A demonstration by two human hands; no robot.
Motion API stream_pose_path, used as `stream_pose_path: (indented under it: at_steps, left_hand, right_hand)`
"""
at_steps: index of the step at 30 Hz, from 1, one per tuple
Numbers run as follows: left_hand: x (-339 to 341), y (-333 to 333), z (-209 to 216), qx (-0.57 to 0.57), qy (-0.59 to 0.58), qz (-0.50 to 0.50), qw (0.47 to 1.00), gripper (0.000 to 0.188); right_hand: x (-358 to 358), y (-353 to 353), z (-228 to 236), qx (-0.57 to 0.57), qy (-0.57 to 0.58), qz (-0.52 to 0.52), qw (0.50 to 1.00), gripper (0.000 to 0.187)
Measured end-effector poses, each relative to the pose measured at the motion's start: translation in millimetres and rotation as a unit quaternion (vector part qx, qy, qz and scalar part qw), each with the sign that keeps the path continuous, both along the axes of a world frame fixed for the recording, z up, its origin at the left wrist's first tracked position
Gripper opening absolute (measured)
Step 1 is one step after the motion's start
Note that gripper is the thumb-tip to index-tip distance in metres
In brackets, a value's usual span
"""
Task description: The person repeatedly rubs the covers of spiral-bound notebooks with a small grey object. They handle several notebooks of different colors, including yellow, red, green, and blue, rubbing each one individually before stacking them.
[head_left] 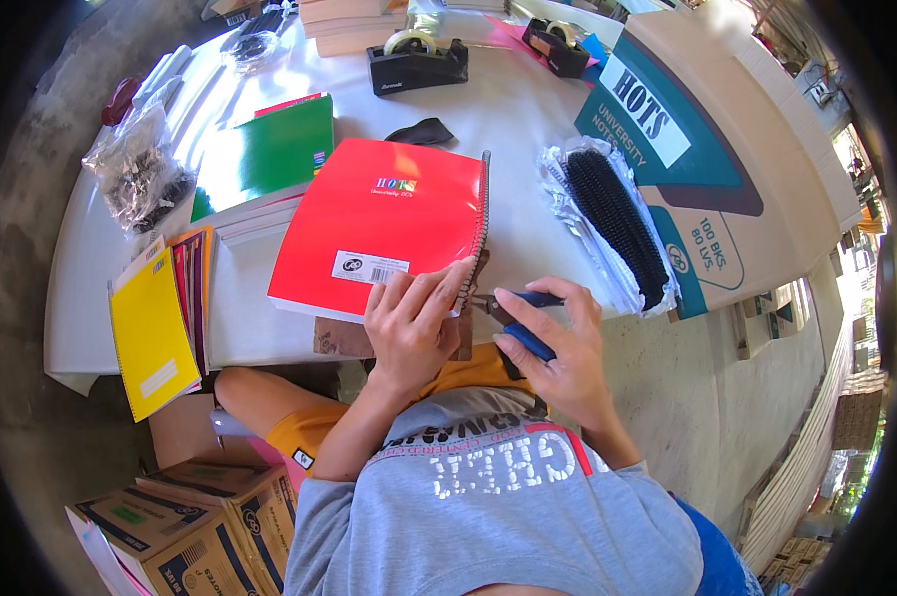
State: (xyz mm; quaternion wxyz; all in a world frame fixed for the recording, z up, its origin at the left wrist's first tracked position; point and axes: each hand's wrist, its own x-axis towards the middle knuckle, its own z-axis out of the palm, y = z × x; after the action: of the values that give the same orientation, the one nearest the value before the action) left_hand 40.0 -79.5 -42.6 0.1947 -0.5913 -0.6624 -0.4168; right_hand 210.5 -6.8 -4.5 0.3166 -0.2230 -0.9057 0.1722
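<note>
A red spiral-bound notebook (389,223) lies on the white table, its dark coil (484,209) along the right edge. My left hand (409,333) grips its lower right corner, the index finger stretched toward the coil. In my right hand (573,363) is a pair of blue-handled pliers (530,341), the fingers wrapped round the handles. The metal jaws touch or nearly touch the coil's lower end; whether they are closed on the wire I cannot tell. Part of a brown wooden block (339,338) shows under the notebook's near edge.
Left of the notebook lie green notebooks (270,154) and, over the table edge, yellow ones (152,323). Black coils in plastic (617,228) lie at right, beside a large carton (766,139). Tape dispensers (419,72) stand behind. Cartons (190,531) sit below left.
</note>
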Motion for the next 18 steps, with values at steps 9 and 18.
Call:
stream_pose_path:
  at_steps: [9, 18]
  left_hand:
    - [4.7, -1.1, -4.5, 0.012, 0.021, 0.014, 1.000, 0.050]
    - [-19.1, -16.8, 8.5, 0.152, 0.052, 0.020, 0.987, 0.030]
  right_hand:
    - [2.1, -4.7, -2.1, -0.228, -0.019, 0.082, 0.970, 0.042]
    - [3.8, 0.3, -21.3, -0.504, -0.020, 0.197, 0.841, 0.048]
